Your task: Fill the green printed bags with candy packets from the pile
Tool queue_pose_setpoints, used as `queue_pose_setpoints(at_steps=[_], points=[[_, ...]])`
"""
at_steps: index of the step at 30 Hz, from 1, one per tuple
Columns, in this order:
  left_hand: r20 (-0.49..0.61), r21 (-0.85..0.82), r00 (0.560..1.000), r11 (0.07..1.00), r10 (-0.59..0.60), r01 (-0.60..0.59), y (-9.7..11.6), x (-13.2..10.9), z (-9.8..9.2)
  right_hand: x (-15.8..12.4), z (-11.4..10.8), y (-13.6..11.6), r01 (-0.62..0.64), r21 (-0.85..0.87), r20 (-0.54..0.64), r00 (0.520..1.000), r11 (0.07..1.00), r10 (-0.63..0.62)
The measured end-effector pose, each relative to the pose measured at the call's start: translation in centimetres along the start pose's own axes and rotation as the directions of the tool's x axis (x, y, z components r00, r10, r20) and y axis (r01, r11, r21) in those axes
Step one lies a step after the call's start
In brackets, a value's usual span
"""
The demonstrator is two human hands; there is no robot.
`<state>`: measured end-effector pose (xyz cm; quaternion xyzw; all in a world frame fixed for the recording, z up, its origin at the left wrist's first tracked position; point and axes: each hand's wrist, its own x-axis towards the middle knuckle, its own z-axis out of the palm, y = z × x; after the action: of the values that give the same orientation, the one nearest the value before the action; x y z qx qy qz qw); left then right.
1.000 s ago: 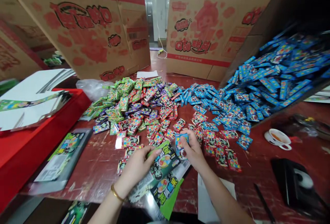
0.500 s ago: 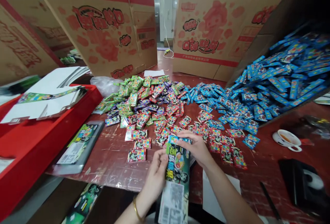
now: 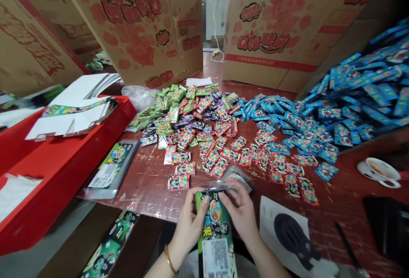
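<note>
A long green and black printed pouch is held upright at the near edge of the table, its top end level with the table edge and its lower end running out of view at the bottom. It is gripped from both sides near its top. The left hand is closed on the pouch's left edge, thumb laid across the printed front and fingers curled behind. The right hand is closed on the upper right corner, thumb and fingertips pinched at the pouch's mouth, where a clear plastic flap stands up just above the fingers. A gold bangle is worn on the left wrist.

Just beyond the hands, small red and multicoloured candy packets are strewn over the table, merging into a green heap at the back left. To the right, blue packets are spilled from a tipped carton. A sheet with a dark print lies just right of the right forearm. A white cup stands at the far right. A red tray holding flat white cartons sits to the left, with a grey-backed pouch lying beside it. Large printed cardboard boxes stand behind.
</note>
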<state>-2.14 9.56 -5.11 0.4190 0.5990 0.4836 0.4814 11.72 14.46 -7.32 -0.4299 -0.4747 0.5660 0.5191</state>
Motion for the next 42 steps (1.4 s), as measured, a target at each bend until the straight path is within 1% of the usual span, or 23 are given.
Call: queue_pose_setpoints(at_steps=[2,3,4,6,8,10,13,15,17,19,20,22,24,27,29,31,33,34,35,37,38,40,42], points=[[-0.031,0.025,0.999,0.999,0.037,-0.037,0.0,0.3,0.2,-0.4,0.2,0.3,-0.055,0.015,0.068,0.996,0.998,0.053],[-0.046,0.027,0.996,0.997,0.076,-0.075,0.1,0.4,0.4,-0.4,0.3,0.2,-0.045,0.016,0.101,0.994,0.999,0.043],[-0.061,0.013,0.991,0.993,0.121,-0.121,0.1,0.4,0.5,-0.5,0.4,0.0,-0.013,0.016,0.124,0.992,1.0,0.011],[-0.101,-0.053,0.974,0.977,0.202,-0.208,0.4,0.5,0.6,-0.4,0.5,-0.6,0.076,0.022,0.127,0.989,0.997,-0.078],[-0.143,-0.102,0.963,0.964,0.228,-0.244,0.7,0.4,0.6,-0.3,0.5,-1.2,0.121,0.019,0.096,0.988,0.992,-0.122],[-0.127,-0.09,0.972,0.974,0.198,-0.21,1.1,0.4,0.5,0.0,0.4,-1.7,0.114,-0.015,0.097,0.989,0.993,-0.112],[-0.045,-0.051,0.996,0.996,0.073,-0.076,1.8,0.9,0.0,0.6,0.2,-2.4,0.049,-0.063,0.143,0.989,0.997,-0.04],[-0.029,-0.094,0.999,0.995,-0.046,0.043,2.0,1.5,-0.4,1.2,0.2,-2.7,-0.057,-0.022,0.141,0.988,0.998,0.06],[-0.04,-0.15,0.985,0.976,-0.168,0.16,1.9,2.2,-0.5,1.8,-0.1,-2.9,-0.187,0.034,0.133,0.974,0.982,0.181],[-0.04,-0.156,0.971,0.961,-0.238,0.229,1.6,2.7,-0.3,2.2,-0.6,-2.9,-0.275,0.06,0.127,0.956,0.96,0.266],[-0.03,-0.132,0.97,0.963,-0.241,0.235,1.5,2.8,-0.1,2.2,-1.0,-2.9,-0.301,0.066,0.121,0.949,0.951,0.292],[0.009,-0.053,0.98,0.978,-0.201,0.201,1.2,2.6,0.5,2.1,-1.8,-2.8,-0.328,0.078,0.1,0.942,0.941,0.32],[0.037,0.013,0.991,0.991,-0.132,0.132,1.0,2.1,1.2,1.9,-2.5,-2.6,-0.313,0.072,0.074,0.949,0.947,0.308],[0.056,-0.001,0.995,0.997,-0.076,0.076,0.7,1.3,2.3,1.7,-3.3,-2.3,-0.267,0.043,0.057,0.963,0.963,0.265],[0.057,-0.029,0.995,0.996,-0.079,0.081,0.7,0.7,2.7,1.9,-3.5,-2.2,-0.3,0.066,0.086,0.952,0.952,0.294],[0.059,-0.039,0.995,0.996,-0.084,0.086,0.9,0.3,3.0,2.1,-3.7,-2.1,-0.372,0.107,0.147,0.923,0.922,0.355],[0.057,-0.046,0.995,0.995,-0.085,0.087,1.1,0.2,3.0,2.2,-3.7,-2.2,-0.401,0.081,0.203,0.903,0.913,0.378],[0.056,-0.056,0.995,0.994,-0.087,0.09,1.2,0.3,3.0,2.1,-3.7,-2.3,-0.371,0.038,0.216,0.909,0.928,0.355],[0.047,-0.069,0.995,0.994,-0.086,0.089,1.2,0.4,3.0,2.0,-3.7,-2.4,-0.309,-0.015,0.22,0.927,0.951,0.304],[0.028,-0.098,0.996,0.992,-0.081,0.084,1.2,0.7,2.9,1.7,-3.6,-2.6,-0.125,-0.116,0.224,0.963,0.985,0.149],[0.025,-0.114,0.997,0.991,-0.072,0.075,1.1,0.8,2.9,1.4,-3.6,-2.6,-0.035,-0.151,0.23,0.971,0.988,0.069],[0.051,-0.146,0.997,0.987,-0.053,0.06,0.8,0.7,3.1,0.9,-3.4,-2.7,0.109,-0.207,0.235,0.97,0.972,-0.059],[0.107,-0.165,0.993,0.984,-0.043,0.06,0.6,0.5,3.5,0.4,-3.1,-2.6,0.23,-0.279,0.219,0.961,0.932,-0.171]])
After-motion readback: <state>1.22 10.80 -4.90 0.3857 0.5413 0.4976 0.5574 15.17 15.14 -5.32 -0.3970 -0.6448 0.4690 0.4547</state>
